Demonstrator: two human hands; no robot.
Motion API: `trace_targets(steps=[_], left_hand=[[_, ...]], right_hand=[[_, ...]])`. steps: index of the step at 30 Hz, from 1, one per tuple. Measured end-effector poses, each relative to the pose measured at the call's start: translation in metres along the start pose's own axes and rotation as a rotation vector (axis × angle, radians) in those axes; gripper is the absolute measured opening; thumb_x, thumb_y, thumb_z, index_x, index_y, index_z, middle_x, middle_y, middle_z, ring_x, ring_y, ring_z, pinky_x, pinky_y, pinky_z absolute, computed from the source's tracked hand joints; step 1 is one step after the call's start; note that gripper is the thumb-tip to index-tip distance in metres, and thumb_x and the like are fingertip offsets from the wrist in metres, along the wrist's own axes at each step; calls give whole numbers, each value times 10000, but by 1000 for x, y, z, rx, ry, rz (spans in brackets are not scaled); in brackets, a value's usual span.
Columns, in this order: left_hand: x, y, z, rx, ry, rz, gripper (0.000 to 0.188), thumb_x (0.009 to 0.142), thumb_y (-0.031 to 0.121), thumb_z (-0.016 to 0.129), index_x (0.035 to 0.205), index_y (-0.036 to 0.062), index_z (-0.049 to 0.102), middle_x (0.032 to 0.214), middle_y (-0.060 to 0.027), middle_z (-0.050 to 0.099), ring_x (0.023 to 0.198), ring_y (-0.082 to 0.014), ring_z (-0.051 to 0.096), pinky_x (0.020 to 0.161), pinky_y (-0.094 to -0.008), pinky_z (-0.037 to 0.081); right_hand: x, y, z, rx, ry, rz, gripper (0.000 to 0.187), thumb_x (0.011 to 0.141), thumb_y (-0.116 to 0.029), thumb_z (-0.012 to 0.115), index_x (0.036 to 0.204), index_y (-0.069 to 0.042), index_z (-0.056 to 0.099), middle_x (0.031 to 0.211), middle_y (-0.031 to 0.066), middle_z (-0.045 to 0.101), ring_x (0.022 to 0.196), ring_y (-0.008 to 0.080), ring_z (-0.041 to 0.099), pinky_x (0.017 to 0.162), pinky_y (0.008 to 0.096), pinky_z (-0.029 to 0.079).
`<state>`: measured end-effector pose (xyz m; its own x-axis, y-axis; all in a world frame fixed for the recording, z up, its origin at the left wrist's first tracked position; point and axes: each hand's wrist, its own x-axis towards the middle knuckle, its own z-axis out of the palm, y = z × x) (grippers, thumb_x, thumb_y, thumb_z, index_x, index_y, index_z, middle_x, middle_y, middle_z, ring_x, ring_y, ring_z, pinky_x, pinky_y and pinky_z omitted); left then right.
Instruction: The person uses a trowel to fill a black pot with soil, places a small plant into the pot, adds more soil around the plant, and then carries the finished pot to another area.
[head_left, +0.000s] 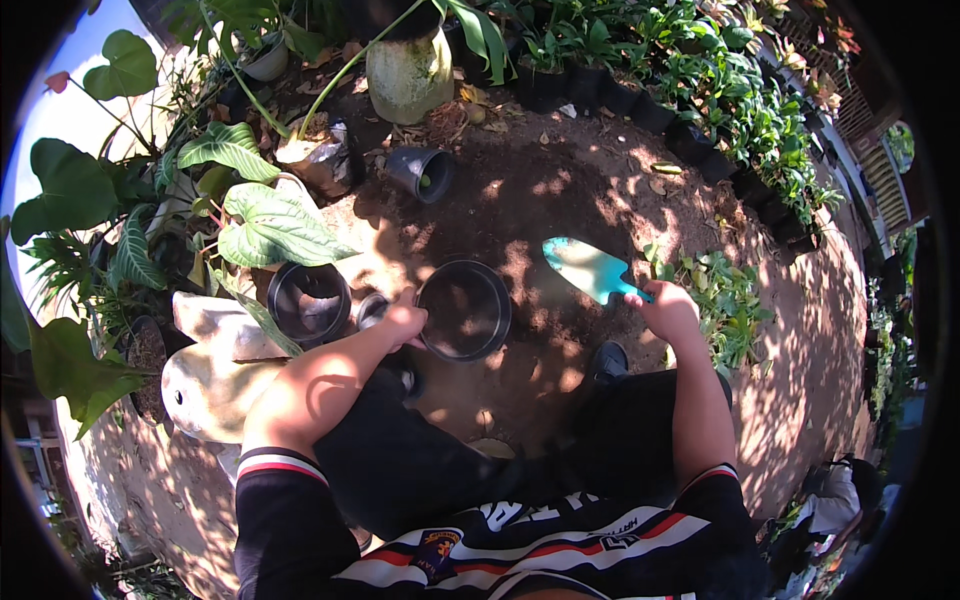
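Observation:
My left hand (405, 321) grips the left rim of a round black plant pot (463, 311), its fingers partly hidden by the pot wall. Inside the pot it is dark, with what looks like some soil at the bottom. In my right hand (672, 312) is the handle of a teal hand trowel (584, 267), its blade pointing left and away from me, above the bare soil (520, 220). Pale dirt or glare covers part of the blade.
Another black pot (309, 303) stands left of my left hand, beside a small cup-like container (372, 311). Farther off, a dark pot (421, 174) lies tipped over. Large-leaved plants (275, 226) crowd the left; bagged seedlings (690, 100) line the far right. Low greenery (722, 305) grows beyond my right hand.

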<state>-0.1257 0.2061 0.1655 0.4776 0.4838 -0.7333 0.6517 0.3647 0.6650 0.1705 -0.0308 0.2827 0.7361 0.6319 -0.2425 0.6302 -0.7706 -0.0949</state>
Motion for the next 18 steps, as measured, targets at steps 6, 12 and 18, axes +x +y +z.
trace_targets(steps=[6, 12, 18], left_hand=[[55, -51, 22, 301, -171, -83, 429, 774, 30, 457, 1189, 35, 348, 1043, -201, 514, 780, -341, 615, 470, -380, 547], [80, -19, 31, 881, -115, -181, 409, 829, 295, 478, 1092, -18, 465, 836, -200, 606, 656, -282, 616, 503, -352, 517], [178, 16, -40, 729, 541, 28, 418, 847, 361, 451, 1078, 12, 447, 795, -194, 596, 728, -336, 595, 691, -443, 474]], right_hand=[[16, -23, -6, 66, -121, -78, 416, 747, -469, 610, 895, -81, 634, 763, 131, 619, 779, 277, 608, 697, 382, 474], [25, -29, -23, 76, -188, -9, 378, 774, -451, 582, 889, -94, 628, 773, 137, 621, 804, 286, 611, 713, 398, 476], [15, -45, -19, 39, -253, -229, 340, 772, -423, 581, 814, -87, 607, 610, 102, 591, 622, 302, 609, 580, 411, 484]])
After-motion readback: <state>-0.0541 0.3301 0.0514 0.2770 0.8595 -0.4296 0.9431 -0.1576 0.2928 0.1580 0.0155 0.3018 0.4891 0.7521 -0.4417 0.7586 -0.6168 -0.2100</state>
